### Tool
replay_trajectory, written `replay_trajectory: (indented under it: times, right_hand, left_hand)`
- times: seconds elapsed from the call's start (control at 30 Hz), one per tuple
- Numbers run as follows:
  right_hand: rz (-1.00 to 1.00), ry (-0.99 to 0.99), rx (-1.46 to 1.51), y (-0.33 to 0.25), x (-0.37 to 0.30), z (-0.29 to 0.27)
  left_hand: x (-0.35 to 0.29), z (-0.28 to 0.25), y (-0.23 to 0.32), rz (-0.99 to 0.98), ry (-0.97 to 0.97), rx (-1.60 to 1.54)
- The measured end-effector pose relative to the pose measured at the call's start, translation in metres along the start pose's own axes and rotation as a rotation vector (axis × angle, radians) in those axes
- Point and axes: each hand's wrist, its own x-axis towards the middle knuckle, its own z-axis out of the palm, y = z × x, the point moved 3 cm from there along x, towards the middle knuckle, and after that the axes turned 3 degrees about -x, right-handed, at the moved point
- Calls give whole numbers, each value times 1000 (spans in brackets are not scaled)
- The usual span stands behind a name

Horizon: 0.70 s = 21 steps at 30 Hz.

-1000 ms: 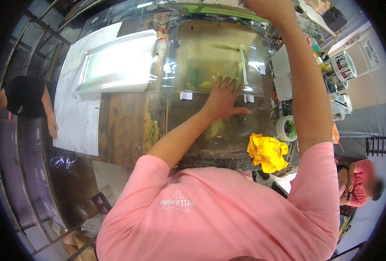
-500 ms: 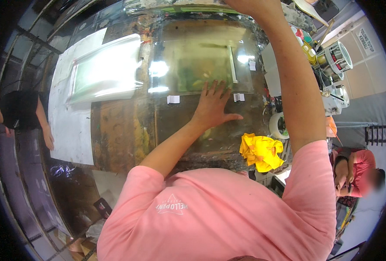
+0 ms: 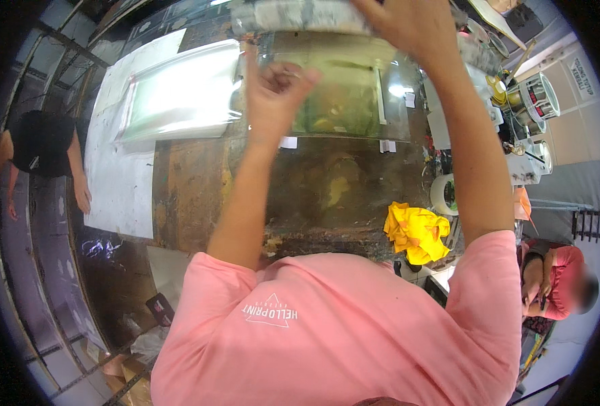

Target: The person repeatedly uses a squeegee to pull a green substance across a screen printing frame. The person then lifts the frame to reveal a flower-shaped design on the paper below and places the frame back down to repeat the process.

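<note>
A grey-white blotched bar point(image 3: 300, 17), looking like the edge of a frame, crosses the top of the view, blurred. My right hand point(image 3: 415, 30) is at its right part, thumb across the bar; the other fingers are partly cut off, and it seems to grip it. My left hand point(image 3: 273, 95) is raised over the table, blurred, forefinger stretched upward, thumb out and other fingers curled, with nothing seen in it. Under and beside it lies a clear sheet point(image 3: 401, 125) over a greenish-yellow rectangle point(image 3: 340, 88). Small white tabs point(image 3: 387, 146) sit along its edges.
To the left, a shiny clear-wrapped panel point(image 3: 178, 88) lies on white board point(image 3: 119, 203). Crumpled yellow cloth point(image 3: 418, 232) and a tape roll point(image 3: 443, 195) are at the right, near cans point(image 3: 537, 98). One person point(image 3: 43, 142) stands left; another point(image 3: 557, 281) is at right.
My left hand has lifted off the sheet and moved up and left. The blotched bar has come further into view at the top, with my right hand at it. The view has shifted slightly.
</note>
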Motion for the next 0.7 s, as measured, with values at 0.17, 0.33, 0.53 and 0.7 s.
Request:
replay_trajectory:
  times: [0.17, 0.33, 0.53, 0.7]
  right_hand:
    - [-156, -228, -127, -13, -87, 22]
    - [-56, -673, 208, -2, -149, 47]
    - [23, -592, 129, -24, -216, 70]
    - [-18, -527, 114, -10, -215, 96]
  left_hand:
    - [-21, -39, 20, -106, -71, 328]
    - [-65, -63, -44, -71, -87, 867]
    - [-80, -78, -80, 31, -69, 1299]
    - [-79, -81, -85, 30, -87, 1228]
